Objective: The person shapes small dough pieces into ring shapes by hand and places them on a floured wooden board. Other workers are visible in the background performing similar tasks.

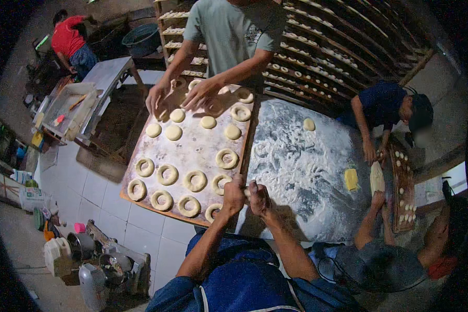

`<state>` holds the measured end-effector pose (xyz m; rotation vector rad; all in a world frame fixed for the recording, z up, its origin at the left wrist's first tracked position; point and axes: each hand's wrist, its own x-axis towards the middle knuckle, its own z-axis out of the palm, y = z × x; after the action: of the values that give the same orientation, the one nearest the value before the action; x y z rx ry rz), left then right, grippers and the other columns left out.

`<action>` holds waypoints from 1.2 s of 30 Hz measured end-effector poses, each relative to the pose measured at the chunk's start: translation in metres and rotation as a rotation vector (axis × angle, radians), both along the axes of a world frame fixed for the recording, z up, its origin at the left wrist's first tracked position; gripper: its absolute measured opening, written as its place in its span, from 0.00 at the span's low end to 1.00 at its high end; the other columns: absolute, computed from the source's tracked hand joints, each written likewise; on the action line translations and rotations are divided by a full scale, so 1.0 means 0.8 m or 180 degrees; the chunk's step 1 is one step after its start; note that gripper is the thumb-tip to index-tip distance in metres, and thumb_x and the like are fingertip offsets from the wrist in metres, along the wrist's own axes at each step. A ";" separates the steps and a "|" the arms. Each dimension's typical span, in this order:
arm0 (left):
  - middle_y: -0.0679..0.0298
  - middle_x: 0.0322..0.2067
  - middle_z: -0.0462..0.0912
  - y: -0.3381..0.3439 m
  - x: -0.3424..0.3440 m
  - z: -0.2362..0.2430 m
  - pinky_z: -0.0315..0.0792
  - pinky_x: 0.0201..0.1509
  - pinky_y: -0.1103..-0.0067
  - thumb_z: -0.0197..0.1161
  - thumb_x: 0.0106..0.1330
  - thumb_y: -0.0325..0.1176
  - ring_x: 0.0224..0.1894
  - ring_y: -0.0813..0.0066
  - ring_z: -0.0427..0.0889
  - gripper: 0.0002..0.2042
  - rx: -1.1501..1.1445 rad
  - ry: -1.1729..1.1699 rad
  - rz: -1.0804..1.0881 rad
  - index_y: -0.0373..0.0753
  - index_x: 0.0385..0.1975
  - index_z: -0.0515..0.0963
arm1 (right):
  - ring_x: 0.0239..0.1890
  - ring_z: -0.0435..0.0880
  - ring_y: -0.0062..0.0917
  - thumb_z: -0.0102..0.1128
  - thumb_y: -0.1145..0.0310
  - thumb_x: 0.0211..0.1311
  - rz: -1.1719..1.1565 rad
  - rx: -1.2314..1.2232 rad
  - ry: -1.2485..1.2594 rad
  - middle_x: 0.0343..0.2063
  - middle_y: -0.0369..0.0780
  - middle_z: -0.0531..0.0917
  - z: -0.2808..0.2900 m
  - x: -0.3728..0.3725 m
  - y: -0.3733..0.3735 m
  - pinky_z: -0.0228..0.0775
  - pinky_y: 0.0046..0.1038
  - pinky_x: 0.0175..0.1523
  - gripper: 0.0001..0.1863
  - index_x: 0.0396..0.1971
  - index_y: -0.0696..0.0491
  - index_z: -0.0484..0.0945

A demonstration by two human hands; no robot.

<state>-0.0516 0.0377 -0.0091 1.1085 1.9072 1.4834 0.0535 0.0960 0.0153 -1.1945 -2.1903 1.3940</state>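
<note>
My left hand (234, 196) and my right hand (258, 198) are close together over the near right edge of the wooden board (203, 143). Both have their fingers curled closed on one small piece of pale dough (247, 193), mostly hidden by the fingers. Beside my left hand lie dough rings, one (221, 184) just past it and another (213, 212) partly behind my wrist. More rings (194, 181) fill the near part of the board. Flat dough discs (173, 132) lie farther up, where a co-worker's hands (203, 94) touch the dough.
A floured table (301, 156) adjoins the board, with a dough disc (309, 124) and a yellow slab (351, 179) on it. Two people at the right handle a long dough piece (377, 179) beside a tray (403, 192). Racks of dough (317, 57) stand behind. Machinery (114, 265) sits lower left.
</note>
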 end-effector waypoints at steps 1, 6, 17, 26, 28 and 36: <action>0.49 0.18 0.71 0.000 -0.011 -0.025 0.65 0.29 0.69 0.43 0.68 0.43 0.23 0.61 0.73 0.20 0.0491 -0.0988 0.0111 0.30 0.23 0.66 | 0.18 0.75 0.36 0.39 0.47 0.64 -0.0085 0.0038 0.0488 0.13 0.48 0.74 0.009 -0.017 -0.012 0.65 0.40 0.29 0.31 0.13 0.59 0.72; 0.67 0.16 0.62 -0.010 -0.077 -0.017 0.60 0.26 0.76 0.40 0.69 0.45 0.20 0.76 0.62 0.19 0.0728 -0.1573 0.0168 0.39 0.20 0.64 | 0.23 0.76 0.34 0.42 0.54 0.65 0.0182 -0.0112 0.0332 0.17 0.45 0.76 -0.002 -0.080 -0.003 0.66 0.36 0.32 0.23 0.27 0.60 0.75; 0.47 0.19 0.71 0.024 -0.277 -0.036 0.67 0.27 0.61 0.50 0.62 0.36 0.19 0.49 0.71 0.12 -0.0664 0.1251 0.1068 0.32 0.25 0.68 | 0.45 0.76 0.44 0.68 0.65 0.43 0.0355 0.1019 -0.0670 0.40 0.57 0.76 0.041 -0.215 0.032 0.67 0.36 0.52 0.40 0.56 0.64 0.59; 0.54 0.26 0.72 0.012 -0.267 -0.009 0.66 0.34 0.66 0.65 0.48 0.27 0.31 0.55 0.72 0.11 0.0218 0.1424 0.0308 0.35 0.31 0.73 | 0.50 0.70 0.49 0.63 0.68 0.46 0.0359 0.1303 -0.0775 0.45 0.56 0.71 0.009 -0.182 0.003 0.62 0.44 0.55 0.31 0.51 0.62 0.63; 0.53 0.27 0.72 0.008 -0.272 -0.012 0.67 0.35 0.66 0.64 0.47 0.25 0.33 0.54 0.72 0.12 0.0158 0.1374 0.0212 0.34 0.32 0.74 | 0.48 0.71 0.48 0.60 0.69 0.47 0.0421 0.1451 -0.0429 0.42 0.55 0.73 -0.003 -0.207 0.014 0.64 0.44 0.53 0.26 0.47 0.62 0.66; 0.50 0.33 0.73 0.025 -0.411 -0.022 0.67 0.40 0.65 0.56 0.52 0.22 0.37 0.53 0.73 0.10 -0.0099 0.2550 0.1267 0.31 0.35 0.74 | 0.48 0.74 0.46 0.45 0.70 0.59 0.0520 0.3214 0.0251 0.45 0.54 0.74 -0.080 -0.402 0.073 0.67 0.41 0.52 0.18 0.47 0.64 0.68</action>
<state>-0.3801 0.0574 -0.0264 1.5251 2.8137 1.2808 -0.2680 0.1542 -0.0485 -0.5661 -2.4288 0.2133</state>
